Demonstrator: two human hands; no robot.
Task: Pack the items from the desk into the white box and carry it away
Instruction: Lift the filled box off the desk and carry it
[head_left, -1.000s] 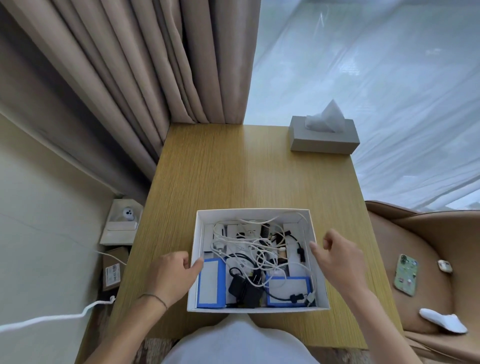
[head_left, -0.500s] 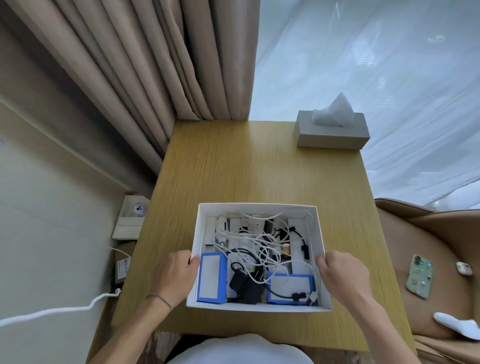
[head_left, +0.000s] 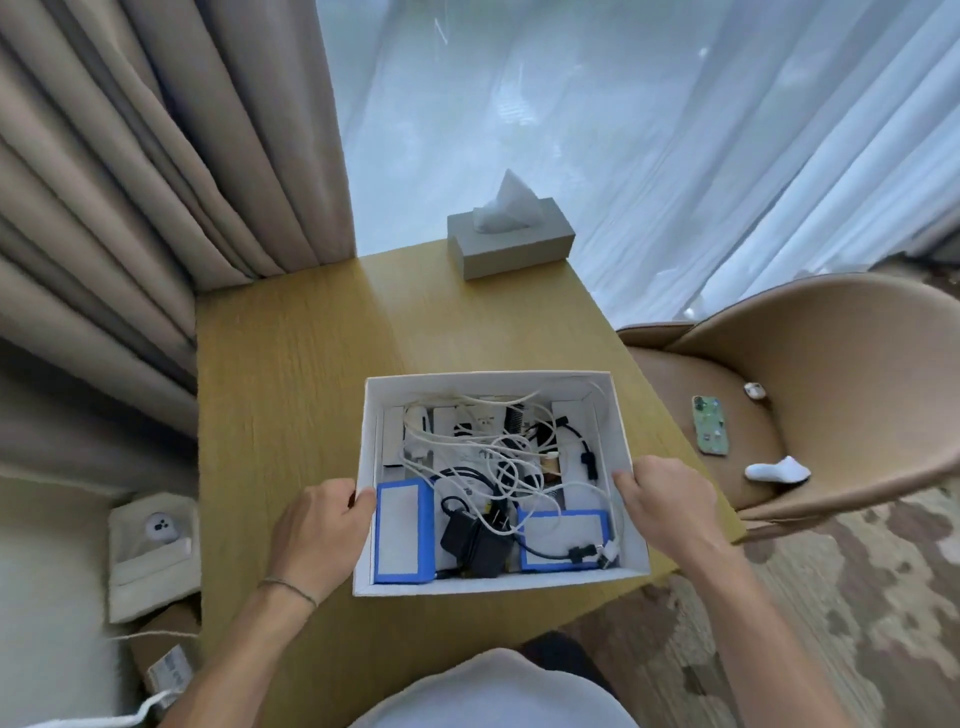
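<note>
White box at the near right part of the tabletop, its right wall close to the right edge, its near right corner almost at the tabletop's near right corner. Whether resting or just lifted, cannot tell. Left hand grasping the left wall, thumb hooked over the rim; right hand grasping the right wall, fingers curled over its rim. Broad bare wood from the far wall of the box up to the far edge, and along the left edge beside the curtains. Grey tissue box at the far right corner, well apart. Tan chair just beside the right edge, with a phone on its seat. Inside the box: two blue-edged packs along the near wall, one left, one right; a black adapter between them; tangled white cables and black leads over small white boxes at the far wall.
</note>
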